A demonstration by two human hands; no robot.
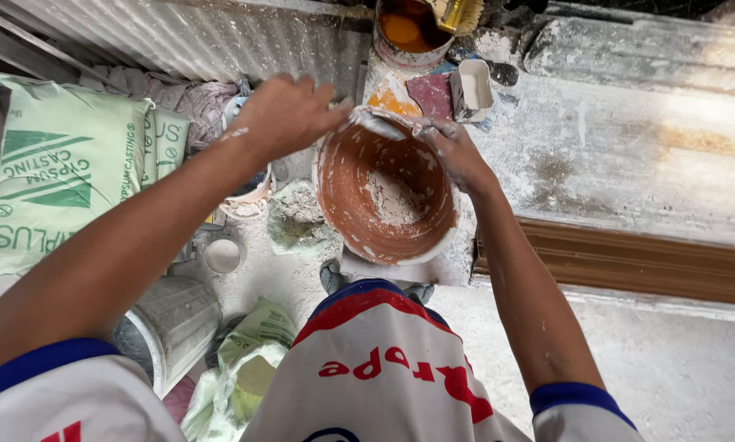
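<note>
Terracotta-coloured inside and white outside, the bowl (386, 192) sits tilted toward the camera at the middle of the view, just above the person's knees and at the near left edge of the plaster-smeared surface (629, 155). Its inner wall is streaked with white, and a dry, crumbly white patch lies at the bottom.

The left hand (289, 115) reaches over the bowl's far left rim, fingers curled together and pinching a white lump (375, 121) at the rim. The right hand (453, 151) grips the right rim, fingers folded over the edge, dusted white.

Close around the bowl things crowd in. Just left of it lies a crumpled bag (298, 217) with grey powder, and beyond that a small white tub (248, 192) partly hidden under the left forearm. A small round lid (222, 255) lies below, and a metal bucket (171, 323) lies on its side near the left elbow. Two green-and-white sacks (64, 168) lean at far left against the corrugated sheet (220, 37). Behind the bowl stand a tin (408, 33) of orange liquid with a brush (457, 12) in it, a white cup (472, 88), and orange and maroon scraps (416, 94). A brown moulded strip (629, 262) runs along the surface's front edge at right.
</note>
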